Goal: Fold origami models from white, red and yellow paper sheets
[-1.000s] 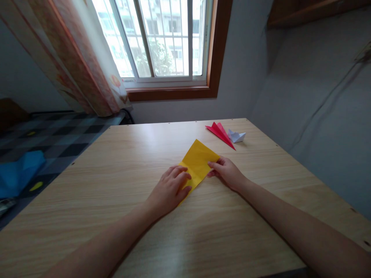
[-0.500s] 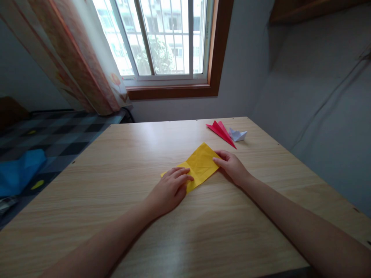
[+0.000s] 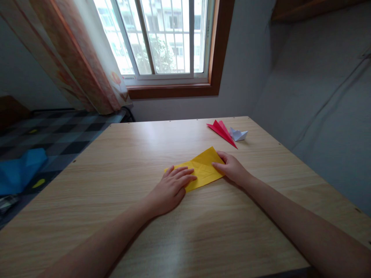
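A creased yellow sheet of paper (image 3: 205, 168) lies on the wooden table (image 3: 139, 154), folded into a long shape. My left hand (image 3: 174, 187) rests flat over its left part, fingers spread and pointing right, and hides much of that end. At the right end, my right hand (image 3: 232, 166) pinches the edge, thumb on top and the other fingers behind or beneath it. Beyond the right hand are a red paper plane (image 3: 222, 133) and a small white paper boat (image 3: 239, 134), close together.
A blue folded paper (image 3: 23, 170) lies on a checked bed cover (image 3: 66, 129) left of the table. Behind the table are a wall and a barred window (image 3: 171, 42) with a curtain (image 3: 78, 58). A wooden shelf (image 3: 307, 11) juts out at the upper right.
The yellow paper has turned slightly clockwise, its right end coming down toward me and flatter. My left hand has shifted a little right with fingers more stretched; the right hand still grips the edge.
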`<state>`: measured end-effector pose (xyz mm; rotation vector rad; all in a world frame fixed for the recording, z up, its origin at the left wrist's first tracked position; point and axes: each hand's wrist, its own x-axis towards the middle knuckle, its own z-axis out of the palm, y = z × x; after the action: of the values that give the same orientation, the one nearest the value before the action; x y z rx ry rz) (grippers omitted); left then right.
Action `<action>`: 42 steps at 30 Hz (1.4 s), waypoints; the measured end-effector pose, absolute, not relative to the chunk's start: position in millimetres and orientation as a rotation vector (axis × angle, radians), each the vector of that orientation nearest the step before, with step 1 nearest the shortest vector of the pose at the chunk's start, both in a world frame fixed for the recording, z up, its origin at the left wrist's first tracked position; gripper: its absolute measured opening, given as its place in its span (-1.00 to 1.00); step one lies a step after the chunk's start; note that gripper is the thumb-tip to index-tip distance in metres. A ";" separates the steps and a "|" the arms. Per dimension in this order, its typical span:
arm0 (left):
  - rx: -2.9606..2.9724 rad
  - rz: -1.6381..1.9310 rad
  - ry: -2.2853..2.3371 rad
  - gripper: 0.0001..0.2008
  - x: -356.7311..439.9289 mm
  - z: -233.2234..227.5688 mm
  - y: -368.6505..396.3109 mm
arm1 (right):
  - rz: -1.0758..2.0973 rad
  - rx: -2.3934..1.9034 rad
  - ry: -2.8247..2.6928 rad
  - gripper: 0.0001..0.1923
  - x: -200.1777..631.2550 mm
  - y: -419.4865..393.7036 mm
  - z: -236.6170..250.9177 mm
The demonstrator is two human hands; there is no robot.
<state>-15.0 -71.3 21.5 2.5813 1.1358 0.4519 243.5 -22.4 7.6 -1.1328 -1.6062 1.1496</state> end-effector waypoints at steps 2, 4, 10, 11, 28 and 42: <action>2.565 0.467 1.153 -0.53 -14.5 22.5 -71.1 | 1.122 -1.115 -1.638 -0.59 242.9 -22.7 7.7; 2.558 0.472 1.172 -0.54 -13.9 23.7 -70.7 | 1.074 -1.094 -1.677 -0.58 241.5 -24.4 9.5; 2.541 0.529 1.154 -0.54 -13.6 26.5 -69.4 | 0.877 -1.079 -1.877 -0.54 235.1 -32.2 15.3; 2.544 0.528 1.154 -0.55 -13.8 26.4 -69.4 | 0.847 -1.075 -1.911 -0.52 234.4 -32.8 14.8; 2.590 0.613 1.195 -0.69 -15.0 14.6 -68.7 | 0.581 -0.869 -2.248 -0.34 235.9 -33.2 2.4; 2.611 0.595 1.199 -0.58 -15.3 13.5 -68.2 | 0.414 -0.967 -2.454 -0.48 234.5 -42.5 9.9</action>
<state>-15.3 -68.2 13.5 2.6113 1.1988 0.5948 234.5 -42.5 9.9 -0.9667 -2.4540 0.4137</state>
